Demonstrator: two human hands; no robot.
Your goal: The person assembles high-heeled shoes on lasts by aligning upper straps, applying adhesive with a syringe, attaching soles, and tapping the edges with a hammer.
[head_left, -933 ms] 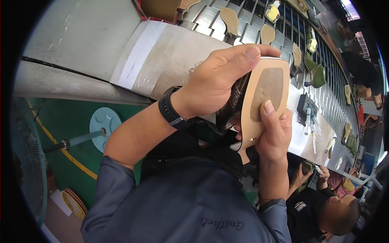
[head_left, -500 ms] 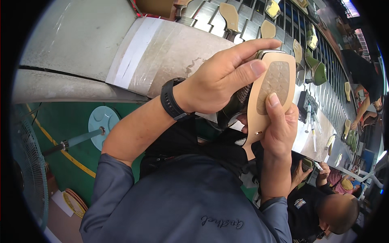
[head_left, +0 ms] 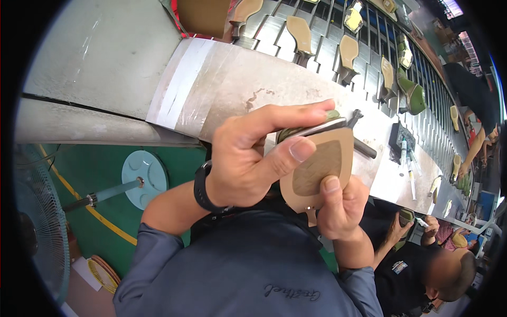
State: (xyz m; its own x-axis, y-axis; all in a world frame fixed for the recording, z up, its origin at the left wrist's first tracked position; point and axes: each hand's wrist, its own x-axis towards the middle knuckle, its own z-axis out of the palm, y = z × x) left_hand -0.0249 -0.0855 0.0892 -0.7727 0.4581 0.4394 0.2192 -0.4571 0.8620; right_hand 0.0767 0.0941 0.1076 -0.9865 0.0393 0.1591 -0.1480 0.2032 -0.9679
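Observation:
Both my hands hold a shoe whose tan sole (head_left: 316,168) faces up, with a textured darker panel inside a smooth border. A strip of green upper shows at its toe edge. My left hand (head_left: 245,153) is wrapped round the toe, its thumb lying on the sole's edge and its fingers over the far side. My right hand (head_left: 343,208) grips the shoe from the right, thumb pressed on the sole's panel. The heel end is mostly hidden below. Just beyond the toe, a dark metal tool with a rod-like handle (head_left: 365,148) lies on the bench, partly covered.
A pale worktop (head_left: 232,79) runs in front of me. Behind it, a slatted conveyor (head_left: 322,66) carries several tan-soled shoes (head_left: 348,52). Glue syringes (head_left: 411,164) lie by a black box. A fan (head_left: 45,211) stands left; a co-worker (head_left: 406,269) sits right.
My hands have brought the shoe left and lower, toward my body, and tipped its sole so it looks shorter. The dark tool on the bench has come into sight.

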